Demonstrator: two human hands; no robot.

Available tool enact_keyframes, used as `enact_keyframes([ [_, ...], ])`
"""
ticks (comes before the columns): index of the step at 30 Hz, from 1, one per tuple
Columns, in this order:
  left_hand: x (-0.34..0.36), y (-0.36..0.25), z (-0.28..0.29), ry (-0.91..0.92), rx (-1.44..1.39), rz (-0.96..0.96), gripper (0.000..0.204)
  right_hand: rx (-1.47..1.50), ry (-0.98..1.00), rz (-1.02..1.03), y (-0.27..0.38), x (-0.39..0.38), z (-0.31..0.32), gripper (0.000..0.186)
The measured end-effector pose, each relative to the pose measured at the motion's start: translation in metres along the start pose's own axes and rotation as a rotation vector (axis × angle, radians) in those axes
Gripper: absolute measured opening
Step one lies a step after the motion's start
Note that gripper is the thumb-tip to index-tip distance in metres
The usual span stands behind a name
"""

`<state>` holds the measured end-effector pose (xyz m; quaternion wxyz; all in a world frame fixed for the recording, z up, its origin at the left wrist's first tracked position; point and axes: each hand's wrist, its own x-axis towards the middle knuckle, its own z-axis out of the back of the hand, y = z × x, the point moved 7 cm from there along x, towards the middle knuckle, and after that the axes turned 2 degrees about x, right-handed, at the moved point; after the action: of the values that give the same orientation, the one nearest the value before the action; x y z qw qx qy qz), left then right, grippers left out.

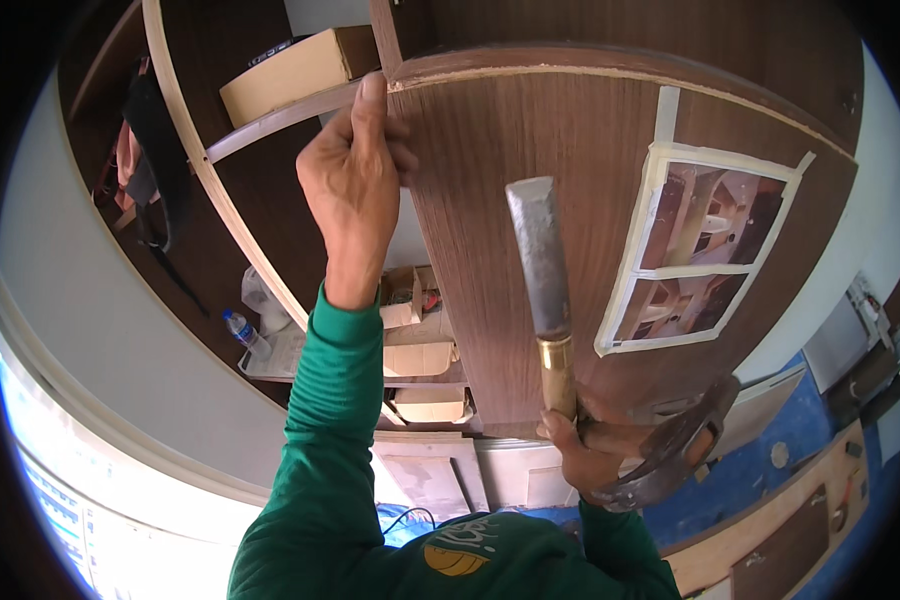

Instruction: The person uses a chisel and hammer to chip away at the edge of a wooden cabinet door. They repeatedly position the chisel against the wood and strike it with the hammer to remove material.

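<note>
My left hand (355, 180) is raised to the cabinet, its thumb up against the front edge where the shelf meets the brown wood-grain panel (530, 130). Its fingers are curled; whatever they may hold is hidden. In my right hand (582, 458), lower and to the right, is a chisel (538, 255) with a broad grey blade pointing up and a brass-coloured ferrule. A hammer (670, 445) with a dark metal head and wooden handle is held in that same hand, tilted to the right. The chisel's blade appears apart from the panel.
Two printed pictures (705, 220) are taped to the panel. A cardboard box (295, 80) sits on the upper left shelf, with opened cartons (420, 360) lower down. A water bottle (245, 330) stands left. Blue sheeting (770, 460) and wooden boards (770, 520) lie below right.
</note>
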<state>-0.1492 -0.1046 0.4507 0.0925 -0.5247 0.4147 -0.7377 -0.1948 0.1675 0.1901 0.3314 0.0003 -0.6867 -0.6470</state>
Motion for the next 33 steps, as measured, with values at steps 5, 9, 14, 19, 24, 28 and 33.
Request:
enact_keyframes([
  [5,-0.044,0.008,-0.060,0.396,-0.313,0.037,0.048,0.104,-0.159,0.006,0.008,0.038,0.004,0.040],
  [9,-0.028,0.004,-0.116,0.591,-0.676,0.079,0.036,0.199,-0.162,0.010,0.037,0.061,-0.007,0.035],
  [14,-0.013,0.001,-0.127,0.616,-0.727,0.148,0.033,0.294,-0.269,-0.029,0.040,0.072,-0.009,0.012],
  [19,-0.010,-0.001,-0.123,0.603,-0.694,0.150,0.033,0.338,-0.222,-0.013,0.034,0.077,-0.010,0.011],
  [24,-0.009,-0.003,-0.124,0.582,-0.717,0.148,0.033,0.291,-0.230,0.048,0.038,0.080,-0.009,0.011],
  [28,-0.009,-0.002,-0.124,0.574,-0.713,0.175,0.032,0.298,-0.210,0.038,0.040,0.081,-0.010,0.013],
  [33,-0.009,0.000,-0.125,0.582,-0.730,0.203,0.032,0.260,-0.222,0.017,0.043,0.079,-0.013,0.025],
])
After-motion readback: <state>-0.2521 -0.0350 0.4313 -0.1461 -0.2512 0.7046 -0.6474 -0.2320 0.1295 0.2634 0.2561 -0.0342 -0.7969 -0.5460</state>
